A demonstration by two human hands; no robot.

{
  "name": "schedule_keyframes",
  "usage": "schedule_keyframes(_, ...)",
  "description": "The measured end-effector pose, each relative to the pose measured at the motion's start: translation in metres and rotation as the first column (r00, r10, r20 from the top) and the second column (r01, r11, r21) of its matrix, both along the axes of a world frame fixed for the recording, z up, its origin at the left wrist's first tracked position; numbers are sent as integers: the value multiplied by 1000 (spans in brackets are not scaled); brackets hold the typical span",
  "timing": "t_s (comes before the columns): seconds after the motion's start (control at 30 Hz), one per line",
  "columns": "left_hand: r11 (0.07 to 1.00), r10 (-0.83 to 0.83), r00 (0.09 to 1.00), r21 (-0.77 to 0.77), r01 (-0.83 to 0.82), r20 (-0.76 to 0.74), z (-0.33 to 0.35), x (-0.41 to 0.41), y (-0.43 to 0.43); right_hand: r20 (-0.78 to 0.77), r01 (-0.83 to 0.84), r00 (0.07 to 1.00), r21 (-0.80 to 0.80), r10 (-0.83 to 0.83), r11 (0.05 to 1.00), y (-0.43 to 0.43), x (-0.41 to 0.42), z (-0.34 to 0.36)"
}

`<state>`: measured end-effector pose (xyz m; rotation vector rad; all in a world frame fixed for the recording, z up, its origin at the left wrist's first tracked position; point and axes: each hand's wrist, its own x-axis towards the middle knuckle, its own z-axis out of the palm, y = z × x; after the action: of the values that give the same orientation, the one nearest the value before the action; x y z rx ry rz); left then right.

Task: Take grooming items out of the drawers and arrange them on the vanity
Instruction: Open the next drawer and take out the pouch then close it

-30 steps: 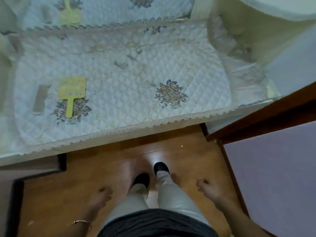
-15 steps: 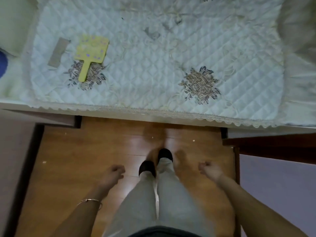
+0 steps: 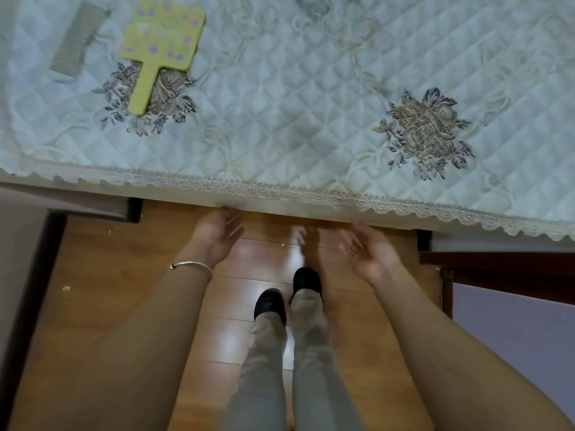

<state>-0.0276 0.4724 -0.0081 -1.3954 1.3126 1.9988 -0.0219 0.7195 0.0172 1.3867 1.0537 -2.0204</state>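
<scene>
One comb (image 3: 76,42), one yellow hand mirror (image 3: 161,35), two embroidered flowers (image 3: 424,132) on the cloth, two empty hands (image 3: 217,234).

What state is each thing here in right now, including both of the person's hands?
Left hand: open, empty, fingertips up at the vanity's front edge.
Right hand: open, empty, just below that edge.
Yellow hand mirror: lying flat on the quilted cover, handle toward the person.
Grey comb: lying flat, left of the mirror, apart from it.
Quilted cover: spread flat, lace trim along the front edge.
Drawer: none visible, so cannot tell.
</scene>
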Motion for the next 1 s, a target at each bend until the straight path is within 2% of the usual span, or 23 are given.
schedule_keyframes(0.13,993,90,996,79,-91,18,5,1,-8,6,43,999,-20,-43,999,1,0,-5)
schedule_keyframes(0.33,992,56,998,113,-53,-17,16,30,-7,-1,31,1000,-29,-31,999,4,28,-3)
schedule_keyframes(0.4,998,-31,999,54,32,-22,25,50,-9,-14,-12,1000,13,12,1000,-1,41,9)
schedule_keyframes(0.47,972,-172,984,-167,162,-43,41,73,-12,-27,-135,990,183,142,974,-8,58,26)
schedule_keyframes(0.53,845,-306,943,-494,205,-131,66,92,-16,-41,-262,947,477,319,839,-14,75,47)
schedule_keyframes(0.6,634,-493,841,-754,172,-223,96,99,-17,-107,-285,847,734,520,616,-22,87,72)
schedule_keyframes(0.67,399,-693,692,-907,138,-199,116,88,-19,-149,-191,708,900,690,391,-27,85,91)
schedule_keyframes(0.73,220,-817,569,-964,149,-99,116,69,-25,-104,-104,552,976,827,192,-29,70,101)
schedule_keyframes(0.8,123,-849,527,-963,238,22,110,52,-34,41,-141,424,990,905,21,-26,51,98)
schedule_keyframes(0.9,15,-860,482,-936,352,167,101,46,-41,294,-238,305,944,906,-226,-19,39,85)
schedule_keyframes(0.97,49,-860,490,-933,357,142,104,48,-42,352,-217,280,930,893,-298,-17,40,81)
schedule_keyframes(1.0,88,-854,507,-927,366,119,107,50,-41,348,-216,285,931,893,-294,-17,42,81)
